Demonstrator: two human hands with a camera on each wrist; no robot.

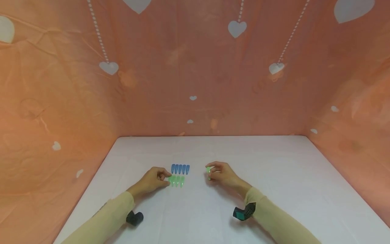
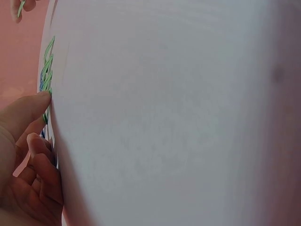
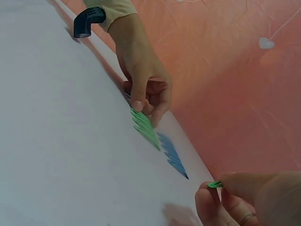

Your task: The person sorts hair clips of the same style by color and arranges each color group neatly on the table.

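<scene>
Several green snap hair clips [image 1: 177,181] lie side by side on the white table, their long teardrop shapes parallel. Just behind them is a matching row of blue hair clips [image 1: 180,169]. At the left end of the green row, my left hand [image 1: 151,179] pinches the outermost green clip by its two ends, between thumb and forefinger. Apart from both rows, to the right, my right hand [image 1: 225,174] holds another green hair clip [image 3: 215,184] between thumb and fingertips, raised above the table. The fingers partly cover both gripped clips.
The white table [image 1: 274,159] reaches back to an orange cloth [image 1: 152,95] printed with pale hearts, which also hangs on both sides. A dark wrist camera [image 1: 244,211] sits on the right sleeve, another dark device [image 1: 134,218] by the left sleeve.
</scene>
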